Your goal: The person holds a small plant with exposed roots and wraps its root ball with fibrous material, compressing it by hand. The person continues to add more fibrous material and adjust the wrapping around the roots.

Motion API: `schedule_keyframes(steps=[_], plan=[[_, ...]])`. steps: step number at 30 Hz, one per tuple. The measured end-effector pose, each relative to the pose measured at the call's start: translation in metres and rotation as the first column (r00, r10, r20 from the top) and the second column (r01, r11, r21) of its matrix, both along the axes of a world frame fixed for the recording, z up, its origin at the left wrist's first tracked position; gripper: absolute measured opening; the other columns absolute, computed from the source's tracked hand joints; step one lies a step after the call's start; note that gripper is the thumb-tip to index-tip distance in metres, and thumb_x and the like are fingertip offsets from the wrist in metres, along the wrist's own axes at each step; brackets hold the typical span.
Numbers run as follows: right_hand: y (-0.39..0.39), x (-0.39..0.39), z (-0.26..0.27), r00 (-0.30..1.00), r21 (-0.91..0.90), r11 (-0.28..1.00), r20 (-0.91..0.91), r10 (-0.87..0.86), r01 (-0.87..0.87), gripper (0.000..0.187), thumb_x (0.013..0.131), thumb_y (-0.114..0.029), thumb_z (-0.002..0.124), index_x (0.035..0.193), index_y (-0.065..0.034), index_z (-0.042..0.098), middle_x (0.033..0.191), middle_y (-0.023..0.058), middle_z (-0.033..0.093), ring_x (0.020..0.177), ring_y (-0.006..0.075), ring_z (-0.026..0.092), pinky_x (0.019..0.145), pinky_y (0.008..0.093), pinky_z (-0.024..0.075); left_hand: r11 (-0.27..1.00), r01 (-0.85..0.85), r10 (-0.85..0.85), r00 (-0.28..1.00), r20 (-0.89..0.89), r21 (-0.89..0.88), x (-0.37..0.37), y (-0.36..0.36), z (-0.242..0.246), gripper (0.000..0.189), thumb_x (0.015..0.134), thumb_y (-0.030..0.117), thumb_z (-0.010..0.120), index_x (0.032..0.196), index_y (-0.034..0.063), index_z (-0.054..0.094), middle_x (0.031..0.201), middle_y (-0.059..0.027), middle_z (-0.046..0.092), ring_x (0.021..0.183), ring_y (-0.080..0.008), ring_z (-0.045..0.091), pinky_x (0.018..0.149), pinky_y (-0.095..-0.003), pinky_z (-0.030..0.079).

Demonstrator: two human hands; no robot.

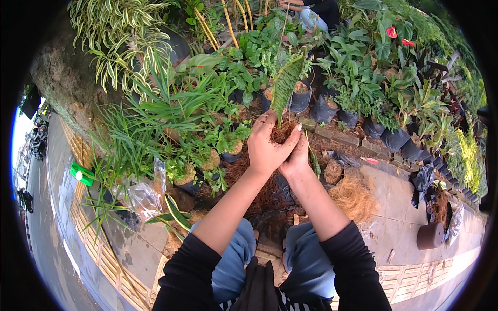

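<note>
My left hand (265, 144) and my right hand (297, 153) are cupped together around a ball of brown coconut fibre (283, 132). A single mottled green snake plant leaf (287, 87) stands upright out of that ball. The underside of the ball is hidden by my palms and fingers. Below my hands, dark soil and fibre (258, 190) lie on the ground beside black plastic. Right of my forearms sits a heap of loose tan coconut fibre (353, 199), with a small fibre-wrapped root ball (333, 172) next to it.
Plants in black polybags (324, 109) line a brick edging (342, 137). At the left are a clear plastic bag (142, 200), a green container (82, 174) and a tree trunk (74, 85). A brown pot (429, 236) lies at the right. Another person (319, 17) crouches beyond the plants.
</note>
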State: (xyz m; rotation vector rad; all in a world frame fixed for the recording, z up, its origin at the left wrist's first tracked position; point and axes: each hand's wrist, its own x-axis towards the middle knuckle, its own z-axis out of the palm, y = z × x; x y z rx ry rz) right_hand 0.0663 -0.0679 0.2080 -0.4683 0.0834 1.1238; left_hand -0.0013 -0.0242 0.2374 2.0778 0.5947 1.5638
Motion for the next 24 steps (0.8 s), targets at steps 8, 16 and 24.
schedule_keyframes(steps=[8, 16, 24], plan=[[-0.005, 0.005, 0.003, 0.999, 0.073, 0.997, -0.035, 0.000, 0.002, 0.042, 0.098, -0.041, 0.044, 0.124, -0.0105, 0.057, 0.123, 0.0097, 0.061, 0.114, 0.0280, 0.057, 0.103, 0.0450, 0.0448, 1.000, -0.012, 0.011, 0.994, 0.107, 0.014, 0.002, -0.008, -0.003, 0.047, 0.073, 0.014, 0.082, 0.113, -0.0030, 0.063, 0.106, -0.0172, 0.067, 0.098, -0.0295, 0.063, 0.089, -0.0386, 0.048], [-0.013, -0.005, 0.016, 0.998, 0.199, 0.979, 0.044, 0.037, -0.045, 0.031, 0.102, -0.026, 0.042, 0.122, -0.0090, 0.059, 0.120, 0.0071, 0.064, 0.110, 0.0236, 0.061, 0.099, 0.0407, 0.0474, 0.980, 0.106, -0.071, 0.978, 0.194, -0.171, 0.001, 0.001, 0.001, 0.022, 0.079, 0.008, 0.077, 0.097, -0.0019, 0.069, 0.089, -0.0127, 0.071, 0.079, -0.0224, 0.066, 0.076, -0.0321, 0.051], [-0.016, 0.006, 0.024, 0.981, 0.217, 0.957, 0.031, 0.193, -0.195, 0.035, 0.099, -0.029, 0.042, 0.120, -0.0089, 0.061, 0.118, 0.0103, 0.064, 0.108, 0.0264, 0.062, 0.096, 0.0427, 0.0496, 0.988, 0.140, -0.129, 0.982, 0.136, -0.072, -0.009, 0.014, 0.011, 0.021, 0.076, 0.006, 0.078, 0.094, -0.0015, 0.070, 0.089, -0.0121, 0.071, 0.077, -0.0206, 0.067, 0.075, -0.0314, 0.052]])
